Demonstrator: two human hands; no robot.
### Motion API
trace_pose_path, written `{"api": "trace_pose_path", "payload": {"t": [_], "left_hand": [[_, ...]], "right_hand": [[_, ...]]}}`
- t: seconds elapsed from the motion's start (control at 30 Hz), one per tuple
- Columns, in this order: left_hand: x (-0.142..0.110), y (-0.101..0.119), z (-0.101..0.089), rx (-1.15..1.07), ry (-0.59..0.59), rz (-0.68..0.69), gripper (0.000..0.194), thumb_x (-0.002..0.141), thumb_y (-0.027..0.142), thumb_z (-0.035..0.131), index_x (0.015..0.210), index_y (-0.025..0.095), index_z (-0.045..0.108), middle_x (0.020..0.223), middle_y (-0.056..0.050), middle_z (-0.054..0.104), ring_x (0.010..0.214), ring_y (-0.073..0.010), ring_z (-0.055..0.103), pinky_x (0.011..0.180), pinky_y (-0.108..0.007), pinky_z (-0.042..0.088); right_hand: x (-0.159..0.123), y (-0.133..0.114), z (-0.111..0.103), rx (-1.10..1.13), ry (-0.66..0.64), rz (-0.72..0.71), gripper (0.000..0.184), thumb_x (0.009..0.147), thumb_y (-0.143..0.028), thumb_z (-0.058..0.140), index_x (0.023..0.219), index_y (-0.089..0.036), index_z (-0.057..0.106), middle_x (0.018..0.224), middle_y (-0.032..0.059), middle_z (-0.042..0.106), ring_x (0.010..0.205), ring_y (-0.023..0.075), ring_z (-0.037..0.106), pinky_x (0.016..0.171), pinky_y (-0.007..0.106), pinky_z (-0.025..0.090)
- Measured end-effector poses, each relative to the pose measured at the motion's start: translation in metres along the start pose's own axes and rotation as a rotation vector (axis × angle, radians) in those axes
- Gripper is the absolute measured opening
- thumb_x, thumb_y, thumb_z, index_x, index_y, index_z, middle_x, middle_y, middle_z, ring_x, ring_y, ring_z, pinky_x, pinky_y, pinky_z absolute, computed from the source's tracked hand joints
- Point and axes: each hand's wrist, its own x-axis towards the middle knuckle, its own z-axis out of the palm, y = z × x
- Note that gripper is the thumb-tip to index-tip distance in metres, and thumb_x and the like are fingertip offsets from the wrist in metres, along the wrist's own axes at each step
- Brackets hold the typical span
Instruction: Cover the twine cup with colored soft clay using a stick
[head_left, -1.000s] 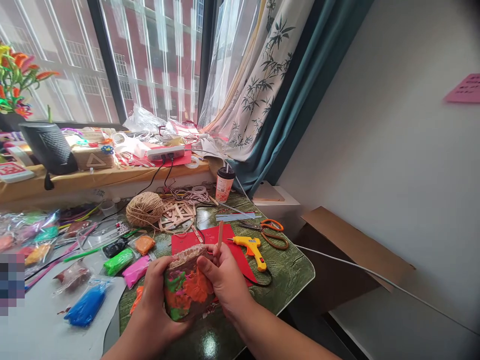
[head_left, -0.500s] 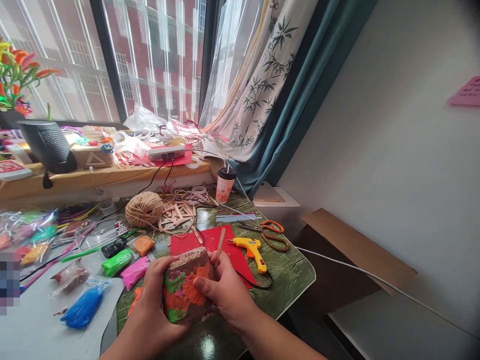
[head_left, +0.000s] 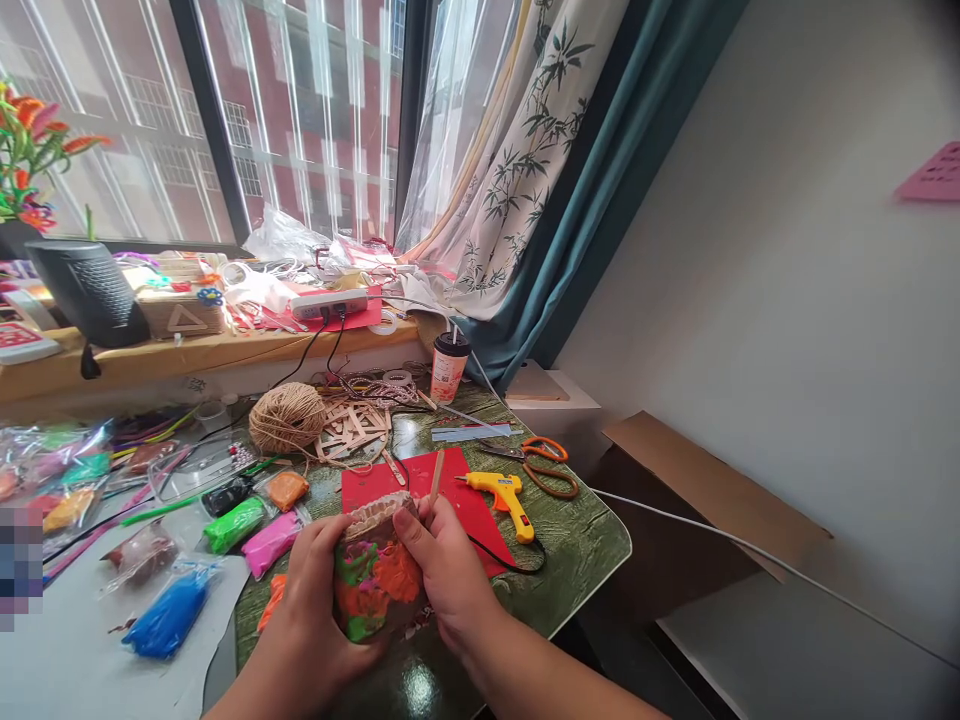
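Observation:
Both my hands hold a small brown clay-covered box (head_left: pixel 373 585) with orange, green and pink clay shapes on its front, above the near edge of the green table (head_left: pixel 577 555). My left hand (head_left: pixel 311 610) wraps around its left side and bottom. My right hand (head_left: pixel 442 570) grips its right side with the thumb on the front, and a wooden stick (head_left: pixel 435 478) pokes up from between its fingers.
A yellow glue gun (head_left: pixel 506 497) lies on a red sheet (head_left: pixel 420 480); orange scissors (head_left: pixel 546 462) beyond it. Bags of coloured clay (head_left: pixel 232 525), a twine ball (head_left: pixel 286 420) and wooden sticks (head_left: pixel 352 425) at left. A cup (head_left: pixel 448 365) stands by the windowsill; cardboard (head_left: pixel 705 500) at right.
My hands turned the box slightly and shifted the right thumb across its front. The box stays in the same place above the table edge.

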Motion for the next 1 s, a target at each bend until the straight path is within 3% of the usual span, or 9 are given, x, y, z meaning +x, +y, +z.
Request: {"api": "trace_pose_path", "payload": {"t": [0.2,0.33,0.63,0.8,1.0], "left_hand": [[0.002,-0.002,-0.004,0.061,-0.001,0.087,0.091,0.076,0.043,0.087,0.153,0.026,0.04,0.133,-0.013,0.058,0.121,-0.033,0.067,0.098,-0.044,0.066],[0.003,0.0,-0.006,0.046,-0.018,0.105,0.092,0.076,0.037,0.085,0.155,0.028,0.038,0.134,-0.012,0.057,0.121,-0.0325,0.068,0.099,-0.045,0.066],[0.002,-0.01,-0.012,-0.005,-0.057,0.174,0.097,0.072,0.024,0.081,0.157,0.028,0.036,0.141,-0.014,0.054,0.131,-0.0335,0.065,0.103,-0.042,0.065],[0.001,-0.01,-0.015,-0.017,-0.087,0.155,0.095,0.073,0.027,0.081,0.157,0.027,0.035,0.143,-0.015,0.053,0.132,-0.0341,0.065,0.103,-0.043,0.065],[0.004,-0.001,-0.015,-0.088,-0.099,0.068,0.088,0.074,0.03,0.082,0.152,0.032,0.041,0.142,-0.012,0.058,0.131,-0.0346,0.067,0.106,-0.047,0.063]], "right_hand": [[-0.001,0.004,-0.001,0.069,0.001,-0.003,0.059,0.072,-0.058,0.1,0.094,-0.022,0.058,0.086,0.0003,0.078,0.08,0.0196,0.074,0.081,0.033,0.058],[-0.004,0.001,0.001,0.114,0.018,-0.008,0.061,0.067,-0.054,0.103,0.091,-0.022,0.058,0.085,0.0002,0.077,0.081,0.0196,0.074,0.083,0.033,0.058],[0.001,-0.008,-0.002,0.125,-0.027,0.006,0.076,0.049,-0.049,0.111,0.078,-0.024,0.045,0.071,-0.0061,0.065,0.065,0.0128,0.059,0.068,0.025,0.048],[0.005,-0.011,-0.006,0.097,-0.044,-0.004,0.082,0.046,-0.052,0.111,0.075,-0.024,0.039,0.066,-0.0097,0.056,0.06,0.0092,0.049,0.061,0.021,0.04],[0.002,-0.01,-0.004,0.063,-0.033,-0.022,0.079,0.05,-0.064,0.106,0.076,-0.025,0.043,0.067,-0.0078,0.057,0.063,0.0122,0.053,0.061,0.022,0.043]]}}
